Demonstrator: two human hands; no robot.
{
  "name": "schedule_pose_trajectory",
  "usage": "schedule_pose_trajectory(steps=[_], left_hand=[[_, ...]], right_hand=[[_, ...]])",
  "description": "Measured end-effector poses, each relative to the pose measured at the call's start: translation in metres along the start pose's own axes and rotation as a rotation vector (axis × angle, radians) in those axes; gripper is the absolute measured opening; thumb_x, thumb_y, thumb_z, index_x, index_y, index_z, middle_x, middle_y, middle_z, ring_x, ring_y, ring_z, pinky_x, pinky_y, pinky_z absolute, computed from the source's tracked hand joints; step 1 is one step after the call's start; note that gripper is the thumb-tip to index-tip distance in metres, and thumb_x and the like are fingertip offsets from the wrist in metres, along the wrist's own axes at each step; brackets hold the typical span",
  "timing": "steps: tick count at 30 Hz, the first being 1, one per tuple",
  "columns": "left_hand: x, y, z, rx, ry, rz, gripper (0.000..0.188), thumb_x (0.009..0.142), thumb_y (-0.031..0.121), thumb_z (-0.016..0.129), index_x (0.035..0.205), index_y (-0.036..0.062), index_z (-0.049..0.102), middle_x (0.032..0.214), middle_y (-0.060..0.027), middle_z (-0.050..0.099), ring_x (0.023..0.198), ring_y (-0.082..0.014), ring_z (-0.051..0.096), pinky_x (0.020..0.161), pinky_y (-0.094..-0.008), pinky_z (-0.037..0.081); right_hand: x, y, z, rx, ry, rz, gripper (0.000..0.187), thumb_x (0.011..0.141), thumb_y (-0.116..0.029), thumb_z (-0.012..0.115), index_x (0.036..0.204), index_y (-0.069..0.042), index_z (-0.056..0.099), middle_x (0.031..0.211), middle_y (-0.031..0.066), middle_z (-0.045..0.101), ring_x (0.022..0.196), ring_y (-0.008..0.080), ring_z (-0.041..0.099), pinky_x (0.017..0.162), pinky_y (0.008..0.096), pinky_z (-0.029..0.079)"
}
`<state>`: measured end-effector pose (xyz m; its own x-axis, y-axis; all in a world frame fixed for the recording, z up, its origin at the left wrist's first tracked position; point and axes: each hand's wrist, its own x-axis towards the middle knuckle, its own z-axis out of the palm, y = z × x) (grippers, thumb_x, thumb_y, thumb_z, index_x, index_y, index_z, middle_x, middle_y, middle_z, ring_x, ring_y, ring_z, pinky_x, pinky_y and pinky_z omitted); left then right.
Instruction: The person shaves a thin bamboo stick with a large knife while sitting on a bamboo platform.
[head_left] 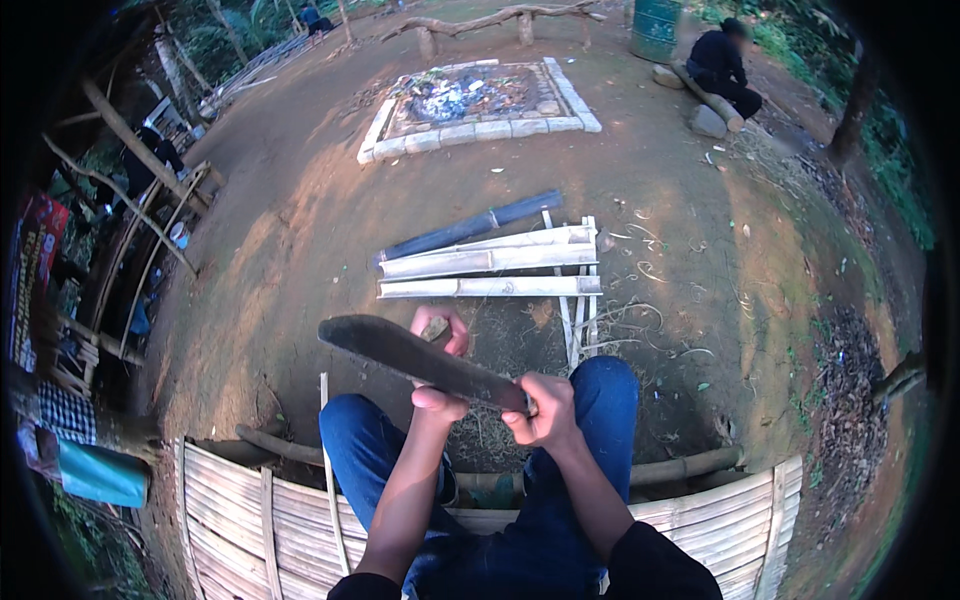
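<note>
My right hand (546, 408) is closed around the handle end of a machete, whose broad dark blade (420, 358) slants up to the left across my lap. Behind that blade, my left hand (438, 400) curls round a small grey-brown lump that looks like a stone (434, 329). The blade covers the middle of this hand, so I cannot tell whether the stone touches the metal. Both hands are above and between my knees in blue jeans.
I sit on a bamboo-slat bench (225, 510). Split bamboo lengths (490, 287) and a dark bamboo pole (470, 227) lie ahead, among shavings (640, 320). Farther off are a block-edged fire pit (480, 133), a green drum (655, 30) and a seated person (722, 65).
</note>
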<state>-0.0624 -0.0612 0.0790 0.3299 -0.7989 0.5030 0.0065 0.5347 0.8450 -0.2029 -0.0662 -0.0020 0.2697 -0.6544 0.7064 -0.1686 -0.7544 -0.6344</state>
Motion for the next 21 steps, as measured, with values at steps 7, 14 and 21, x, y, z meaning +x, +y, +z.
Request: schedule_pose_trajectory(steps=[7,14,21], left_hand=[[-0.007,0.004,-0.023,-0.012,0.066,0.067,0.095,0.056,0.091,0.038,0.087,0.0004,0.04,0.068,0.0002,0.037,0.058,-0.0059,0.034,0.051,-0.0192,0.026],[-0.014,0.006,-0.037,0.121,0.281,0.104,0.085,0.065,0.085,0.039,0.082,0.0018,0.043,0.067,-0.0004,0.04,0.058,-0.0059,0.036,0.05,-0.0196,0.026],[-0.021,0.006,-0.053,-0.044,0.041,0.134,0.077,0.071,0.079,0.041,0.078,0.0022,0.042,0.07,0.0005,0.034,0.062,-0.0106,0.031,0.056,-0.0256,0.026]], right_hand=[[0.022,-0.037,-0.029,-0.348,-0.073,-0.093,0.05,0.068,-0.052,0.069,0.062,-0.005,0.053,0.051,0.0055,0.049,0.041,0.022,0.051,0.039,0.0306,0.037],[0.033,-0.072,-0.038,-0.553,-0.085,-0.113,0.05,0.062,-0.052,0.073,0.059,-0.006,0.053,0.049,0.0047,0.048,0.04,0.0212,0.05,0.039,0.0303,0.037],[0.035,-0.088,-0.039,-0.504,-0.247,-0.08,0.049,0.066,-0.047,0.071,0.065,-0.002,0.054,0.051,0.0089,0.046,0.044,0.0276,0.05,0.042,0.034,0.038]])
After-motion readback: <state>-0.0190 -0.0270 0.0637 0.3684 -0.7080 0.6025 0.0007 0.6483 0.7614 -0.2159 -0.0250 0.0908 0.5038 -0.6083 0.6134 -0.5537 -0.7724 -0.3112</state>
